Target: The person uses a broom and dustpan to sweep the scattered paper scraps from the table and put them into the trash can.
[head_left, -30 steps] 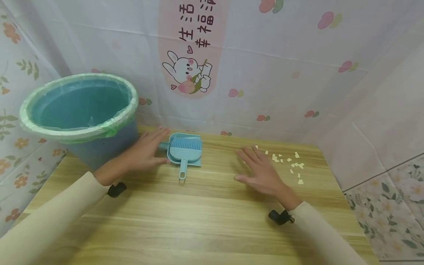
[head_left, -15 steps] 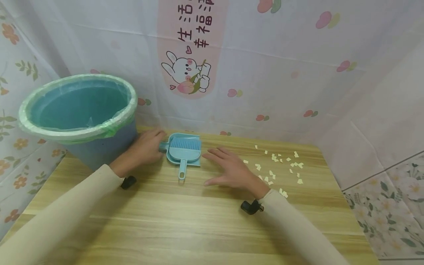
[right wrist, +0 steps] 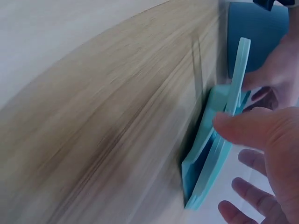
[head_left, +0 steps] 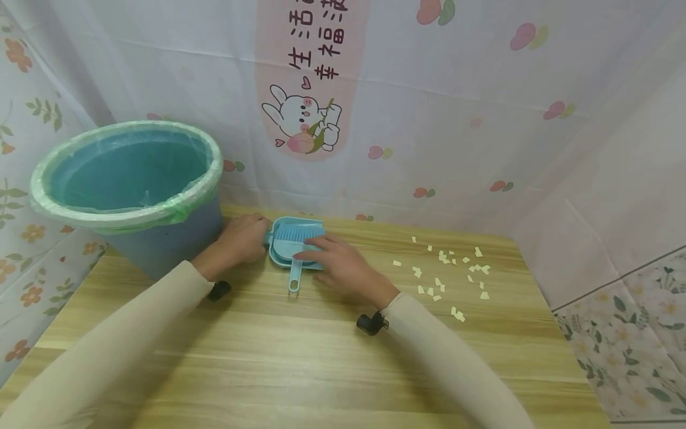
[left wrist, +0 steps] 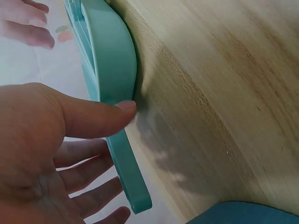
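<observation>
A light blue dustpan (head_left: 292, 220) lies on the wooden table, with a matching small brush (head_left: 295, 278) set in it, bristles toward the wall. My left hand (head_left: 243, 239) holds the dustpan's handle (left wrist: 126, 163), thumb on one side and fingers behind it in the left wrist view. Over the brush head reaches my right hand (head_left: 343, 266), its fingers apart. In the right wrist view its thumb (right wrist: 229, 126) is right at the base of the brush handle (right wrist: 239, 70), and the other fingers stand spread on the far side. Part of the brush head is hidden under this hand.
A big blue bucket (head_left: 177, 244) lined with a clear bag stands at the table's back left, close by my left forearm. Several small pale yellow paper scraps (head_left: 417, 272) lie scattered on the right side. A printed curtain (head_left: 429, 119) hangs behind the table.
My right hand has moved left from the paper scraps to the brush. My left hand has come down to the dustpan handle and taken hold of it. Dustpan and brush stay in place.
</observation>
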A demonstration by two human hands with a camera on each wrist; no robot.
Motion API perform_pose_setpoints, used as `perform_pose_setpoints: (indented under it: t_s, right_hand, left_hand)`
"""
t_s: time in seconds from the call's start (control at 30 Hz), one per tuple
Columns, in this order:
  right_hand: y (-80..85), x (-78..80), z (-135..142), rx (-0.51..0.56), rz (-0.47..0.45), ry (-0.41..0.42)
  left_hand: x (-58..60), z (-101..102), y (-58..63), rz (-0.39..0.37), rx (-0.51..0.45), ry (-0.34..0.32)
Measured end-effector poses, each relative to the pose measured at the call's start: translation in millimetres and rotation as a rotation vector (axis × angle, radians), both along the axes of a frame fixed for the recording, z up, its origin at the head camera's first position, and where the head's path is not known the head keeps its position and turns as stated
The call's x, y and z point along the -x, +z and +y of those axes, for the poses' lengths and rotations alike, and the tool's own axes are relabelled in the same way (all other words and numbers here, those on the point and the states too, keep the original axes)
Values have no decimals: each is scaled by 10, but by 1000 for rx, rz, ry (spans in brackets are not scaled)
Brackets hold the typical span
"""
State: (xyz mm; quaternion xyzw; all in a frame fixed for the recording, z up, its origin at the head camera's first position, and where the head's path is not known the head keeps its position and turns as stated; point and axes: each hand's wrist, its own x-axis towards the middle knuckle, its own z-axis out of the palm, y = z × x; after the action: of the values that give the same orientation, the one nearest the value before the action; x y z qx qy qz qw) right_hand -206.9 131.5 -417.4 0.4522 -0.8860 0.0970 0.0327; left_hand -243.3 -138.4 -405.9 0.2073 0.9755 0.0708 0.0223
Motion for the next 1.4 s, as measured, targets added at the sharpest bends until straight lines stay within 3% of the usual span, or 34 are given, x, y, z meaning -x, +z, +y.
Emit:
perform_pose_setpoints:
  t_s: [0.37, 0.73, 1.0, 1.23, 1.4]
  right_hand:
    - [-40, 41, -297, -69, 102, 51]
    - [-82, 40, -397, -130, 80, -11]
    - [-83, 32, -408, -156, 87, -33]
    - [-75, 3, -356, -154, 98, -21]
    - [-69, -33, -297, -149, 122, 9]
  left_hand:
    - [65, 17, -42, -27, 21, -1]
    - [113, 10, -139, -57, 57, 16]
    - [103, 40, -127, -58, 74, 18]
    - [66, 52, -150, -22, 33, 6]
    - [117, 28, -304, -9, -29, -7]
